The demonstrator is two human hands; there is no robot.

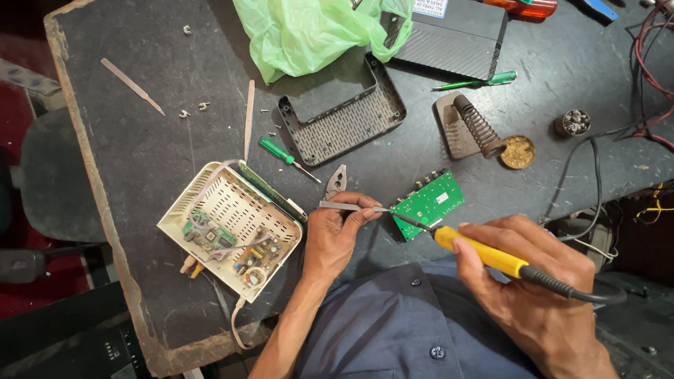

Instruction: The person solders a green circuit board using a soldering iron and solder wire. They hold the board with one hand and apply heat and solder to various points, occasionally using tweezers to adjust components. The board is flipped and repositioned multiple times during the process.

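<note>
The small green circuit board [429, 203] lies flat near the front edge of the dark table [146, 149], between the 2 hands. It looks light, thin and stiff, and probably fragile around its soldered parts and the connectors along its far edge, so the bare edges seem the safest place to hold it. The left hand [339, 234] rests just left of the board, its fingers [359, 212] pinching flat metal tweezers [351, 206] whose tip reaches the board's left edge. The right hand [536, 278] sits below and right of it, fingers wrapped tight around a yellow-handled soldering iron [481, 254] whose tip meets the board's near left corner. Neither hand touches the board itself. Farther left sits an opened cream casing [231, 231] with electronics inside; behind stand a coiled iron stand [478, 124] and a black vented cover [343, 116].
</note>
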